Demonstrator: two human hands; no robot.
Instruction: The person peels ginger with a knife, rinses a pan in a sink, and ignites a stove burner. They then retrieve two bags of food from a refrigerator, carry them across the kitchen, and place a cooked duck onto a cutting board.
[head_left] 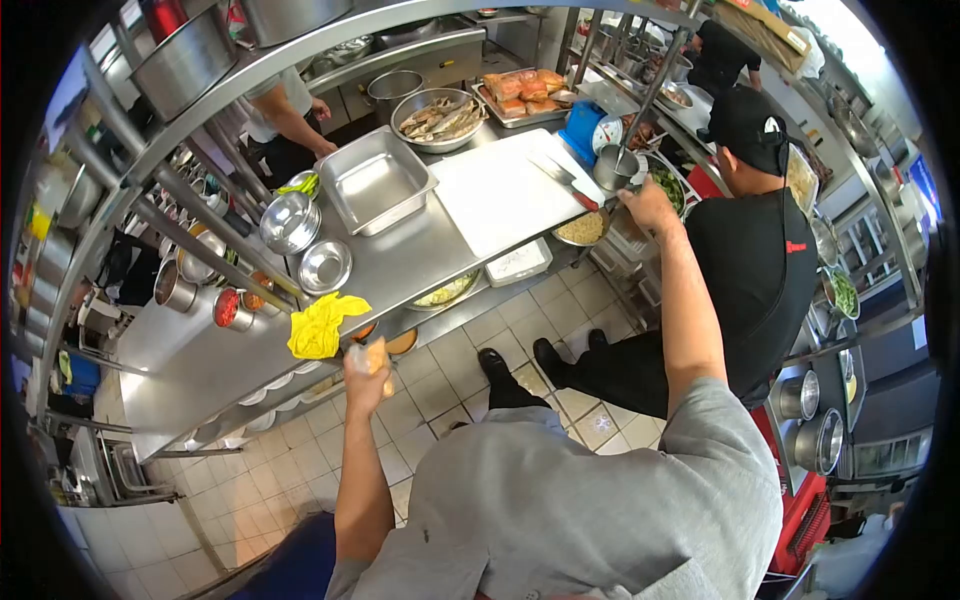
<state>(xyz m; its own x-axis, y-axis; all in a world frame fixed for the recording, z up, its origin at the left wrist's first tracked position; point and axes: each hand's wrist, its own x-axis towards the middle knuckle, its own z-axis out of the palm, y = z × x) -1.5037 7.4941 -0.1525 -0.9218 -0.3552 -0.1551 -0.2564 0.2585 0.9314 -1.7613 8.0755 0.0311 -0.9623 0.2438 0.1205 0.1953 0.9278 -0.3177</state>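
Observation:
My left hand [362, 385] is closed around an orange item in clear plastic [377, 357], beside the table's front edge. A crumpled yellow cloth [318, 328] lies on the table just past it. My right hand [652, 207] reaches forward, its fingers curled at the lower edge of a small metal pot [612, 168]. Left of that pot, a knife with a red handle [585, 200] rests on the white cutting board [490, 195]. Close below my right hand is a bowl of pale chopped food [580, 230].
A co-worker in black [745, 270] stands close on my right. Across the table, another person's arm [290, 120] shows. A deep steel pan [375, 180], metal bowls [325, 267], a bowl of fish [440, 120] and a tray of orange-pink pieces [525, 95] occupy the steel table [390, 265].

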